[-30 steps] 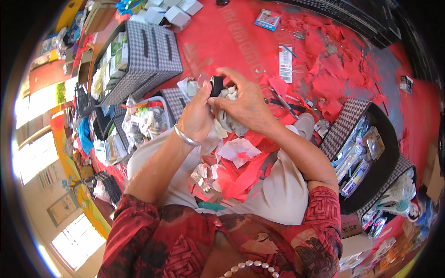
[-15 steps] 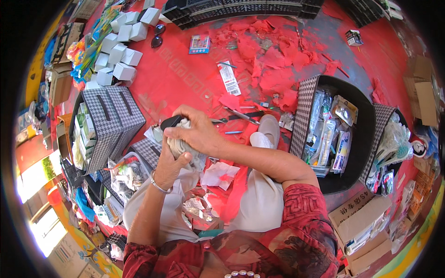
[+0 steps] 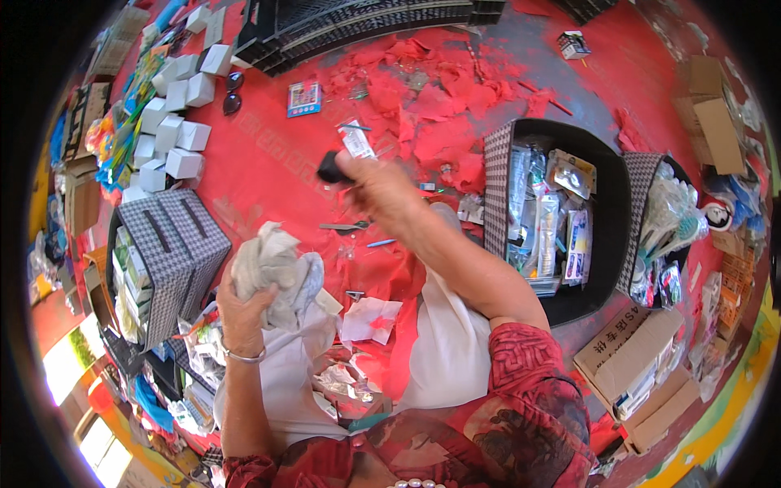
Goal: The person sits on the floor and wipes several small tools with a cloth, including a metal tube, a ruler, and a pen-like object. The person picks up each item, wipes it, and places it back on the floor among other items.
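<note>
A crumpled grey-white cloth (image 3: 275, 264) is bunched in my left hand (image 3: 242, 315), whose fingers wrap round it above my left thigh. My right hand (image 3: 381, 189) reaches forward over the red floor, blurred by motion. Between its fingers is a small black object (image 3: 330, 168), too smeared to name. Just beyond that hand lies a white printed packet (image 3: 356, 140). A blue pen (image 3: 381, 243) and a dark slim tool (image 3: 345, 227) are on the floor below it. White paper (image 3: 370, 320) lies between my legs.
To the right, a black-lined houndstooth bin (image 3: 600, 244) holds packaged goods, with an open cardboard box (image 3: 626, 358) nearer me. Houndstooth boxes (image 3: 183, 252) stand left, below stacked small white boxes (image 3: 181, 134). Black crates (image 3: 366, 32) and torn red scraps (image 3: 431, 102) lie ahead.
My hands have separated. The left has moved left and lower with the cloth; the right has swung forward with the black object, away from the cloth.
</note>
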A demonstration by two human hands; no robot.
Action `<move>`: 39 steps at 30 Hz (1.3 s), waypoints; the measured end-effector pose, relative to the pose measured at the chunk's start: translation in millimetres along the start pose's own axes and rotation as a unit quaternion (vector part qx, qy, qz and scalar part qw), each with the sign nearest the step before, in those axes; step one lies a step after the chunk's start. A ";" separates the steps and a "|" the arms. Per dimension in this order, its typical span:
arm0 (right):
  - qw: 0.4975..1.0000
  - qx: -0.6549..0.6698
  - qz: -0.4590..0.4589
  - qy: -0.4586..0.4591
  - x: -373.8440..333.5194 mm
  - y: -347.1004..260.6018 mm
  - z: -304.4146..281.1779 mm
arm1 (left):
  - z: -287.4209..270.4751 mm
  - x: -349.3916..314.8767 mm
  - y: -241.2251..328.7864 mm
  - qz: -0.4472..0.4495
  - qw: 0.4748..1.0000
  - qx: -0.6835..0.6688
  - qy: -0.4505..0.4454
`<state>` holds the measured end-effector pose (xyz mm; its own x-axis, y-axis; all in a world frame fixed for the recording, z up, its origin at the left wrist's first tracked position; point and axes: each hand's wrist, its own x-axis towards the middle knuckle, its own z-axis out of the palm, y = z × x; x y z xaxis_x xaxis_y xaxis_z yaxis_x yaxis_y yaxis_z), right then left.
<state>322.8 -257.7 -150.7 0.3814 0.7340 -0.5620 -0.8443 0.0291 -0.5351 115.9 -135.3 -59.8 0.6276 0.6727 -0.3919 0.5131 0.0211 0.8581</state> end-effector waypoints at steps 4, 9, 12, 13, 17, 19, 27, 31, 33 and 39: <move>0.975 0.155 -0.131 0.093 -23.2 -36.7 -82.7 | -2.2 -2.2 5.1 -0.053 0.991 -0.126 -0.006; 0.895 0.197 -0.240 0.319 -98.3 -50.5 -215.4 | -0.7 -6.9 9.5 -0.054 0.988 -0.144 0.010; 0.839 0.196 -0.246 0.445 -120.9 -56.2 -267.1 | 0.7 -8.7 12.0 -0.089 0.986 -0.140 0.021; 0.829 0.188 -0.236 0.472 -123.1 -59.4 -273.0 | 0.6 -9.2 12.5 -0.089 0.988 -0.121 0.019; 0.844 0.172 -0.291 0.417 -109.7 -68.7 -234.2 | -5.9 -6.8 12.4 -0.093 0.991 -0.094 0.014; 0.891 0.102 -0.302 0.322 -92.8 -67.6 -190.1 | -12.3 -5.7 11.1 -0.091 0.991 -0.092 0.029; 0.804 -0.554 -0.178 0.124 46.3 30.5 -105.6 | -22.9 -0.8 5.7 -0.070 0.989 -0.111 0.074; 0.677 -0.724 -0.106 0.079 95.0 91.2 -127.0 | -19.4 -3.3 5.2 -0.077 0.987 -0.122 0.074; 0.614 -0.774 -0.138 0.068 109.6 112.9 -132.1 | -17.9 -4.9 4.4 -0.097 0.986 -0.114 0.073; 0.492 -0.860 -0.120 0.066 103.2 156.7 -124.7 | -17.3 -3.4 1.8 -0.099 0.985 -0.126 0.067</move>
<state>276.7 -262.1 -371.2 0.5086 0.7960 -0.3281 0.7546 -0.5956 -0.2755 104.6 -124.8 -51.2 0.4381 0.7281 -0.5272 0.4459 0.3332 0.8307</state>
